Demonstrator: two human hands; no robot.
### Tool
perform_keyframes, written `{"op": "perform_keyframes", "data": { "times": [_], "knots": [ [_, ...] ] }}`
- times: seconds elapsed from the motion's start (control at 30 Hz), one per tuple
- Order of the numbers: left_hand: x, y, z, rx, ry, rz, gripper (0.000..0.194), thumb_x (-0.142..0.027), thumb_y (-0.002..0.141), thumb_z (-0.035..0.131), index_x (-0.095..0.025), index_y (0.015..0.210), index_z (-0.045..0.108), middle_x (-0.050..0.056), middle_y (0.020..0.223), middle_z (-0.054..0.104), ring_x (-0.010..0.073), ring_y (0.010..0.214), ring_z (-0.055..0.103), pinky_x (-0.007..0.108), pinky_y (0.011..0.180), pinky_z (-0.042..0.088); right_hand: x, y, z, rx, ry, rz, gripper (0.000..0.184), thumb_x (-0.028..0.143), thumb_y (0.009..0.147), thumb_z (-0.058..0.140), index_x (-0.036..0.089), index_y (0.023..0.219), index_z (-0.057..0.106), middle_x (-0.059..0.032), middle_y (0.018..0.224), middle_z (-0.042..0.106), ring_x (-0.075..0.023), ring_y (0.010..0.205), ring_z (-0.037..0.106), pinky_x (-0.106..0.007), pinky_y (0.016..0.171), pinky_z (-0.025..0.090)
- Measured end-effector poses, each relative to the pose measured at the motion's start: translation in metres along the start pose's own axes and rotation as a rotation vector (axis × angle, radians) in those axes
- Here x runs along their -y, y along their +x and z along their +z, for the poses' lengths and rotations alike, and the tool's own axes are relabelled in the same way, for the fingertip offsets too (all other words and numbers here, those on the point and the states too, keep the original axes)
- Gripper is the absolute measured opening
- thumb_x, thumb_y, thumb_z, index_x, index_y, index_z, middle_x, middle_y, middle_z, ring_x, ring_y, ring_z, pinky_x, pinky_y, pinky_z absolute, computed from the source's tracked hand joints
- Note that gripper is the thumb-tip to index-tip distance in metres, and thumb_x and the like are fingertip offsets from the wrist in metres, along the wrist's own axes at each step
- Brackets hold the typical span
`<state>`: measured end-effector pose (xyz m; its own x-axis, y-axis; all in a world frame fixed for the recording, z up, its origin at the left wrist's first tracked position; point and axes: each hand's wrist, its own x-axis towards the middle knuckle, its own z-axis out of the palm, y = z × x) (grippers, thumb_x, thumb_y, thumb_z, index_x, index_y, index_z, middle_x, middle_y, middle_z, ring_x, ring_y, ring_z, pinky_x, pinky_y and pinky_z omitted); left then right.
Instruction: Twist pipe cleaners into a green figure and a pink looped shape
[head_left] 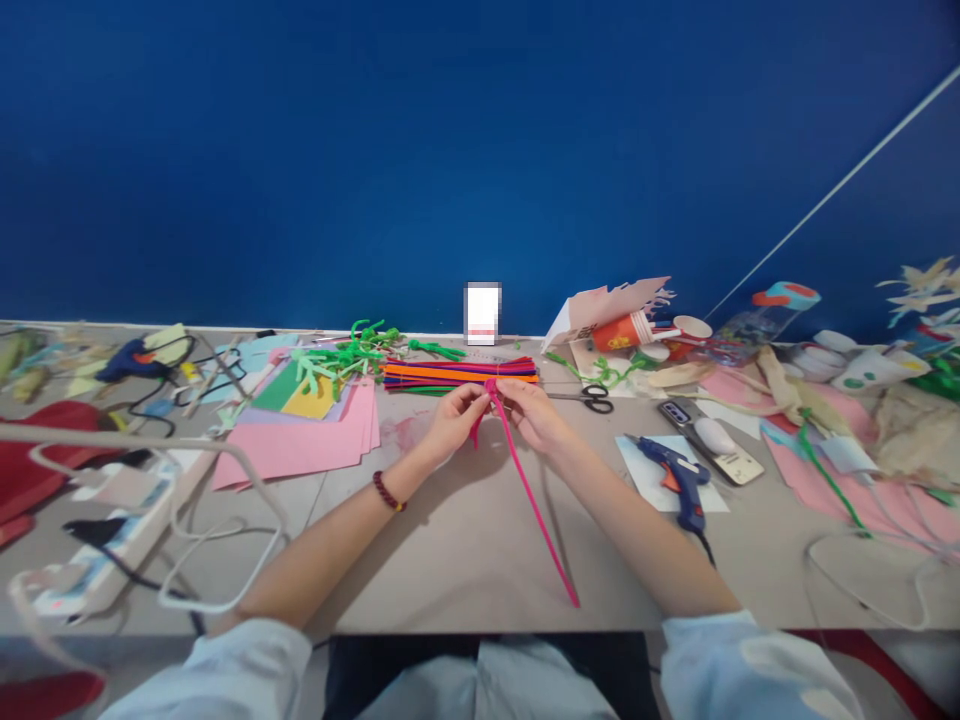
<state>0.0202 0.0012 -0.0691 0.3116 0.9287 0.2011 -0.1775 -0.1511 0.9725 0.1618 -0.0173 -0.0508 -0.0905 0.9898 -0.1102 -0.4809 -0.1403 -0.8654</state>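
A magenta pipe cleaner [534,497] is held between my two hands, its long straight end slanting down toward the table's front edge. At the top it is bent into a small twisted clump. My left hand [456,422] pinches the clump from the left, with a short end hanging below the fingers. On the other side my right hand [534,412] grips the same clump, fingers closed. Just behind both hands lies a bundle of pipe cleaners [427,374] in orange, red, purple and green. Black-handled scissors [598,399] rest right of the bundle, their blades partly hidden by my right hand.
A blue glue gun [679,475] lies on light blue paper at right, beside a phone [709,440]. Pink paper sheets [300,448] and green twisted pipe cleaners [341,350] are at left. A white power strip [127,540] with looping cables sits far left. Paper cups [622,332] lie at the back right.
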Motion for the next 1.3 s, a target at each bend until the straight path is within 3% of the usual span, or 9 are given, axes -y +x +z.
{"op": "perform_keyframes", "data": {
  "times": [0.2,0.33,0.5,0.7,1.03,1.3],
  "knots": [
    [0.001,0.0,-0.001,0.019,0.002,0.017,0.027,-0.043,0.075,0.066,-0.017,0.076,0.06,0.002,0.073,0.062,0.0125,0.069,0.057,0.025,0.069,0.047,-0.002,0.003,-0.004,0.012,0.009,0.031,0.026,0.035,0.062,0.079,0.017,0.075,0.066,0.0004,0.07,0.064,-0.0109,0.064,0.057,-0.024,0.064,0.048],
    [0.002,0.002,-0.004,-0.043,0.003,-0.007,0.027,-0.042,0.072,0.068,-0.017,0.075,0.062,0.002,0.074,0.062,0.0121,0.068,0.056,0.025,0.068,0.045,-0.002,0.004,-0.004,-0.017,-0.043,0.02,0.029,0.037,0.062,0.078,0.018,0.079,0.065,-0.0005,0.071,0.064,-0.0128,0.066,0.059,-0.025,0.064,0.05],
    [0.003,0.004,-0.007,-0.12,-0.023,-0.052,0.03,-0.042,0.07,0.07,-0.015,0.068,0.057,-0.001,0.065,0.056,0.0093,0.06,0.049,0.022,0.06,0.039,0.001,0.005,0.0,-0.103,-0.131,-0.094,0.036,0.042,0.055,0.081,0.02,0.079,0.063,0.0027,0.068,0.062,-0.0113,0.058,0.057,-0.027,0.06,0.052],
    [0.0,0.003,-0.005,-0.12,-0.016,-0.047,0.032,-0.043,0.069,0.071,-0.016,0.066,0.054,-0.002,0.063,0.052,0.0084,0.058,0.044,0.021,0.057,0.035,0.003,0.001,0.005,-0.068,-0.347,-0.217,0.034,0.049,0.063,0.074,0.02,0.08,0.07,-0.001,0.068,0.063,-0.0123,0.057,0.055,-0.028,0.056,0.05],
    [0.002,-0.002,-0.001,-0.158,0.225,0.05,0.027,-0.04,0.074,0.064,-0.017,0.066,0.051,-0.004,0.058,0.049,0.0077,0.051,0.041,0.021,0.049,0.031,-0.002,0.004,-0.001,-0.085,-0.278,-0.112,0.032,0.044,0.059,0.078,0.019,0.077,0.073,-0.0011,0.067,0.063,-0.0098,0.054,0.048,-0.025,0.053,0.044],
    [0.002,-0.004,0.0,-0.154,0.279,0.072,0.026,-0.038,0.077,0.062,-0.017,0.065,0.051,-0.003,0.059,0.05,0.0076,0.049,0.041,0.021,0.047,0.031,-0.007,0.005,-0.002,-0.09,-0.209,-0.08,0.03,0.042,0.057,0.079,0.017,0.071,0.072,0.0,0.063,0.061,-0.0088,0.052,0.047,-0.023,0.051,0.041]
  ]
}}
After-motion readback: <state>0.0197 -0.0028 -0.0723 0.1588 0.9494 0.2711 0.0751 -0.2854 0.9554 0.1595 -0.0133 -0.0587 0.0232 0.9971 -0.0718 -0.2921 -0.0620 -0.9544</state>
